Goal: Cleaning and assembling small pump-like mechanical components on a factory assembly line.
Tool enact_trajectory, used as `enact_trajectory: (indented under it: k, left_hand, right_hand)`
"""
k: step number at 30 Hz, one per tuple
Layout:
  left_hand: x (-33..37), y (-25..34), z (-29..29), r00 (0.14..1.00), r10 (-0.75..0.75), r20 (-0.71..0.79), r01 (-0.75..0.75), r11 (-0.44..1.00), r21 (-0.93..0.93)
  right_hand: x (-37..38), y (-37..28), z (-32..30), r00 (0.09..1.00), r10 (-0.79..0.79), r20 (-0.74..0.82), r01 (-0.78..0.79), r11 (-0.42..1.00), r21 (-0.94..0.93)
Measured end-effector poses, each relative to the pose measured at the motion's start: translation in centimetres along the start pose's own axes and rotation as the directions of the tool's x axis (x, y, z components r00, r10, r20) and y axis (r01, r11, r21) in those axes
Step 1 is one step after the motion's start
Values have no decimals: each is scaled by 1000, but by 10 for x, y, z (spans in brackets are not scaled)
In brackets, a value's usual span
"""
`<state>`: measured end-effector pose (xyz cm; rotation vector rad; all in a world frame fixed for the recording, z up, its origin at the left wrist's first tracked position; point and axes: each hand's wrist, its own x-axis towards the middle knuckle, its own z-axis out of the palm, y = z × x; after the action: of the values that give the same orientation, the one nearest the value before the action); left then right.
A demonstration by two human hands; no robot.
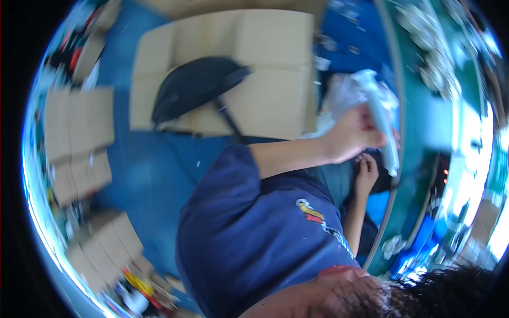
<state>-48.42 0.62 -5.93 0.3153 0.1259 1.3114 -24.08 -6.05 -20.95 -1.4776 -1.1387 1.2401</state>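
Note:
My left hand [352,135] is closed around a long, slim, pale tube-like piece [383,124], which stands nearly upright in view beside the bench edge. Motion smears both hand and piece. Lower down, close to my lap, is my right hand [367,168] with its fingers curled together. Whatever they may hold is too small or hidden to make out. A clear plastic bag [334,100] lies just behind my left hand, its contents blurred.
The green bench [419,122] runs along the right, with whitish bundles [435,58] and a blue object [421,244] on it. A black chair [199,87] stands left of me before a large cardboard box [275,42]. More cartons [79,119] line the left side.

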Motion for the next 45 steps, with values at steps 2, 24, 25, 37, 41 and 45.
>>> enact_trajectory:
  k: [2, 24, 25, 37, 41, 45]
  left_hand:
    - [7, -11, -9, 995, 23, 94, -28, 998, 62]
    - [18, -236, 87, 907, -407, 109, 306, 814, 495]
    - [20, -239, 86, 905, -413, 101, 318, 816, 483]
    - [47, -261, 89, 870, -488, 70, 410, 794, 448]
    - [44, -266, 96, 838, -537, 99, 448, 779, 438]
    - [45, -266, 101, 824, -556, 107, 463, 770, 439]
  right_hand:
    - [-48, -8, -29, 978, 41, -205, -51, 998, -42]
    - [-169, -107, -200, 517, -408, -752, -285, 747, -601]
    - [-165, -107, -202, 543, -403, -737, -303, 724, -619]
    - [-160, -126, -220, 652, -138, -746, 110, 990, -86]
    - [-156, -138, -216, 665, -181, -724, 196, 979, -65]
    - [-151, -148, -212, 672, -191, -716, 212, 975, -61]
